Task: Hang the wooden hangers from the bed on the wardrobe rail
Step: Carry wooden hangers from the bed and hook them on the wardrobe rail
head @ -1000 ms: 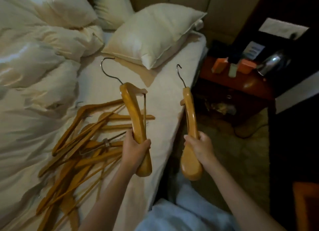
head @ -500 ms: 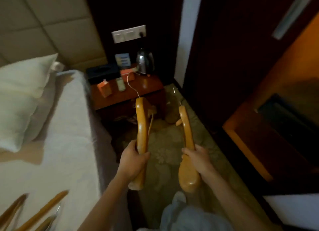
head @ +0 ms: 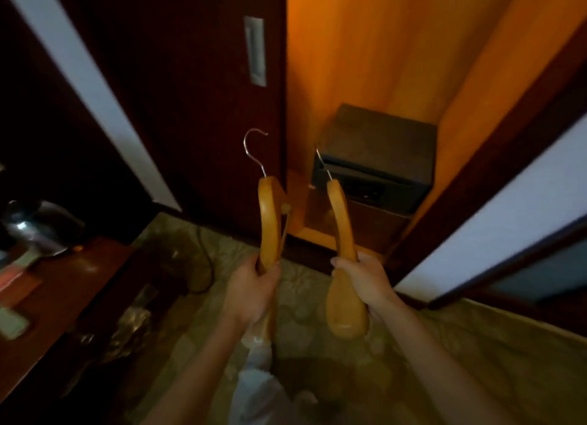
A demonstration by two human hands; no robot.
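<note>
Each hand, left (head: pixel 251 289) and right (head: pixel 365 280), grips a wooden hanger (head: pixel 268 221) (head: pixel 341 221) with curled fingers before the open wardrobe (head: pixel 381 59).

The left hanger (head: pixel 268 221) and the right hanger (head: pixel 341 224) are honey-coloured wood with a smooth, lacquered sheen. Each carries thin, bright metal wire: the left hook (head: pixel 254 145) glints, and the right hook (head: pixel 323 165) looks duller. The wardrobe interior (head: pixel 381 59) is smooth orange wood. Its sliding door (head: pixel 190 107) is dark, glossy wood with a pale metal recessed handle (head: pixel 254 50). The safe (head: pixel 374 132) looks matt dark grey. The kettle (head: pixel 38 227) is polished metal and stands on a shiny reddish wooden tabletop (head: pixel 73 275). The carpet (head: pixel 476 345) is patterned and matt.
</note>
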